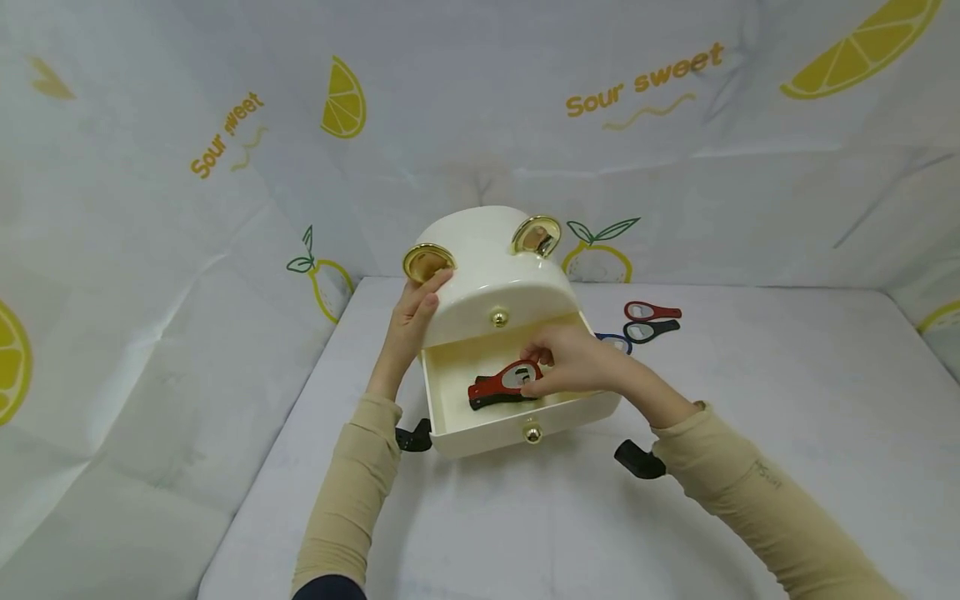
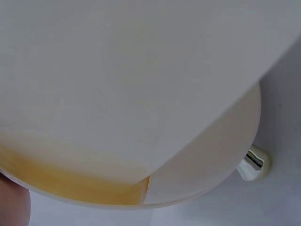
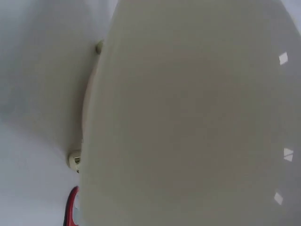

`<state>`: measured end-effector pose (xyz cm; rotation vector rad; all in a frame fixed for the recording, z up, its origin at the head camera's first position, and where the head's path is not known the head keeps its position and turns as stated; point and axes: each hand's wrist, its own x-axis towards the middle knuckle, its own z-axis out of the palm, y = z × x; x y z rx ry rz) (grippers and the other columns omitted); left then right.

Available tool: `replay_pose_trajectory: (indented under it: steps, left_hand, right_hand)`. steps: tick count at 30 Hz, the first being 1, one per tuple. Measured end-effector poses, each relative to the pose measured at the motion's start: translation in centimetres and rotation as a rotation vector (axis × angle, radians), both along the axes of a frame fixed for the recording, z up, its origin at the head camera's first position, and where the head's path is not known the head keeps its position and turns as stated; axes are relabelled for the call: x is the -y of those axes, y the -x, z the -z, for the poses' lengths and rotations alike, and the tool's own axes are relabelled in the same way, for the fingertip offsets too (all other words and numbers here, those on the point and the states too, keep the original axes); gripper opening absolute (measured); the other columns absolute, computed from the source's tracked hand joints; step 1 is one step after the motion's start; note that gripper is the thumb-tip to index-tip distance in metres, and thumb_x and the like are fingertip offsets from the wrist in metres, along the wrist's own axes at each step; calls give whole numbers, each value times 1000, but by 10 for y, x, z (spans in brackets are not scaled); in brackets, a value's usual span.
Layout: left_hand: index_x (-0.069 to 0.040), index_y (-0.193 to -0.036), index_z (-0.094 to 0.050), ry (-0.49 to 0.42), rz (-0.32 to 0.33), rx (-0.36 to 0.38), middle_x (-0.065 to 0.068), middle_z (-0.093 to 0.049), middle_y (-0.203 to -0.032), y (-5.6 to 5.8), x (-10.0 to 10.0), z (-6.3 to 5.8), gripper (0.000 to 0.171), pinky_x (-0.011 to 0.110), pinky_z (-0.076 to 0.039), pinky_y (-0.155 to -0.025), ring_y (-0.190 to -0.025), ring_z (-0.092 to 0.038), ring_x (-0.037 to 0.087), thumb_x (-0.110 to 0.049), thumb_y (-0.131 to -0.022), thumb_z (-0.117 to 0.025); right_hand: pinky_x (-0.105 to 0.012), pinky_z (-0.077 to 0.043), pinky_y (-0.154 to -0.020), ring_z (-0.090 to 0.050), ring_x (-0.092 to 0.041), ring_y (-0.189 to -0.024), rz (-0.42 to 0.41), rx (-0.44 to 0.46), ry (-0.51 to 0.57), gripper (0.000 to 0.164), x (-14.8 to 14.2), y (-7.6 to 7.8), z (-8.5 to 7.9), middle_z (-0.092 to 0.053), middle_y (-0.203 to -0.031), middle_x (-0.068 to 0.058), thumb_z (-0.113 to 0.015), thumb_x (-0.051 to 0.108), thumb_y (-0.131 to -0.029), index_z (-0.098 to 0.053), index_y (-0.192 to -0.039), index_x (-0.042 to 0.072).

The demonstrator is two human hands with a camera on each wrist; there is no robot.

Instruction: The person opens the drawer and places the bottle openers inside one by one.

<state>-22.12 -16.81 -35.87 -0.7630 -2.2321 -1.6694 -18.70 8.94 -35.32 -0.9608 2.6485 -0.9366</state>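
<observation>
Beside the right hand, a black plastic paddle is mostly hidden beneath a red plastic paddle with an oval window; just beyond, a blue-rimmed plastic paddle is partly covered. Dark marks up that arm are illegible.

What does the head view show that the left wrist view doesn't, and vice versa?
Only the head view shows a red paddle-shaped item at the right hand in the open drawer, the gold ear-like discs and lemon prints.

Only the left wrist view shows a close-up where white surfaces fill most of the picture; I can't tell which faces.

Both show the white box, bare skin and shiny knob-like metal, perhaps not the same piece.
</observation>
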Motion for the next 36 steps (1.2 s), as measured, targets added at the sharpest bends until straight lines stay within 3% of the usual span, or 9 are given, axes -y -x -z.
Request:
replay_pose_trajectory:
  steps: [6,15,25,32,36]
  left_hand:
    - [3,-131,-48,9,-1,12,23,-36,-140,1,2,-1,73,35,-27,-103,-120,-34,11,-58,-89,-41]
    - [2,-131,-48,5,-6,14,23,-35,-140,1,1,-3,77,36,-27,-102,-119,-33,12,-61,-87,-41]
    - [3,-130,-49,-13,2,-2,24,-36,-138,4,1,2,76,31,-27,-100,-118,-34,9,-59,-87,-41]
    - [5,-130,-48,-5,9,-11,27,-33,-140,5,1,4,74,37,-26,-104,-122,-33,16,-56,-89,-40]
    - [2,-131,-49,-4,7,-22,22,-34,-142,17,6,17,73,39,-26,-106,-124,-33,17,-57,-89,-41]
  right_hand:
    - [-25,-42,-70,-50,-13,-77,-32,-14,-103,36,9,3,7,-58,-79,0,-79,28,-68,-66,-93,6]
    - [-29,-44,-75,-52,-16,-82,-4,-40,-198,39,10,4,8,-60,-90,-3,-78,26,-72,-65,-103,5]
    - [-35,-49,-80,-58,-21,-89,6,-45,-178,41,9,4,10,-62,-101,-10,-75,19,-76,-62,-110,-1]
    - [-36,-50,-82,-59,-22,-92,-12,-42,-122,31,6,1,8,-64,-103,-8,-72,16,-80,-63,-107,3]
    - [-36,-50,-82,-60,-22,-92,-30,-39,-83,31,4,-3,1,-64,-104,-9,-71,16,-80,-64,-107,3]
